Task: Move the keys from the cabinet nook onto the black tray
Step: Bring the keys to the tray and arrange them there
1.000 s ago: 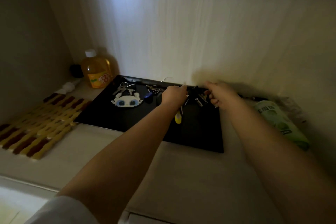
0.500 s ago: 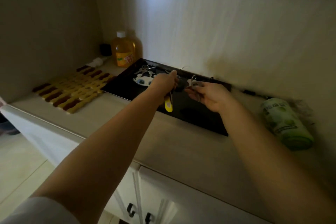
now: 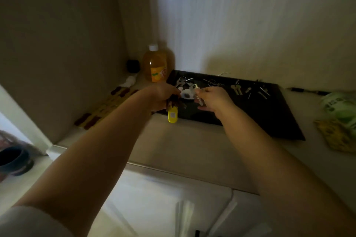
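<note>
A black tray lies on the nook's counter against the back wall. My left hand is over the tray's front left corner, shut on a key bunch whose yellow tag dangles below it. My right hand is just to its right and pinches a small silver key. Several loose keys lie at the back right of the tray. A keyring with a white charm lies at the back left, partly hidden by my hands.
An orange bottle stands in the back left corner beside a small black object. A yellow and brown slatted mat lies left of the tray. A green packet lies to the right. White cabinet doors are below the counter.
Both hands have drawn leftward and toward the tray's front left, the left still carrying the yellow-tagged bunch. The loose keys at the back right are now uncovered. My view has pulled back.
</note>
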